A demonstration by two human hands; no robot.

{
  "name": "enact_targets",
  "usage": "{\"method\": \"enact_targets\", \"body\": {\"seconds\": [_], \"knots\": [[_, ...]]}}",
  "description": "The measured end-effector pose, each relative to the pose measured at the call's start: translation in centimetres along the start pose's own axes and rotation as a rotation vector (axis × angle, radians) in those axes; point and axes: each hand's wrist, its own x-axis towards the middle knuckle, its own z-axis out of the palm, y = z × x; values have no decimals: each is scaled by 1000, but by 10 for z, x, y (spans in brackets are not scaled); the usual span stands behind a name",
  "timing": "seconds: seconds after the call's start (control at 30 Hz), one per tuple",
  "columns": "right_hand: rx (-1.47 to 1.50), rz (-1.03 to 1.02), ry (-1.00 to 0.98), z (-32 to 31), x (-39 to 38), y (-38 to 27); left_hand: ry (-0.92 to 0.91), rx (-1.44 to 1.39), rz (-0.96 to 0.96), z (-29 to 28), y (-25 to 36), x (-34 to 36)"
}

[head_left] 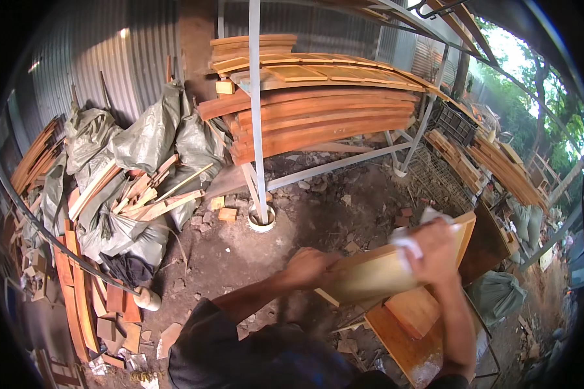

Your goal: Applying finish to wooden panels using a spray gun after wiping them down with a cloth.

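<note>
Wooden panel (383, 269) tilted over workbench (402, 343), L hand (311, 267) gripping its near-left edge, R hand (435, 249) pressing white cloth (402, 241) on top, fingers curled. Bare dirt ground (240, 253) open to left.

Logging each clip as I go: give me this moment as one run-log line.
left hand: grips end of pale wooden board | right hand: presses white cloth on board | below: wood blocks | behind: stacked planks
</note>
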Motion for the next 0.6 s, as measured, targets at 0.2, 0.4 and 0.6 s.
{"method": "enact_targets", "body": {"seconds": [0.2, 0.4, 0.6], "knots": [[99, 451, 472, -34, -49, 47, -57, -36, 66, 8, -6, 3], [326, 729, 694, -8, -139, 75, -56, -153, 51, 10, -9, -4], [395, 906, 882, 6, -200, 93, 31, -348, 37, 15, -3, 5]]}}
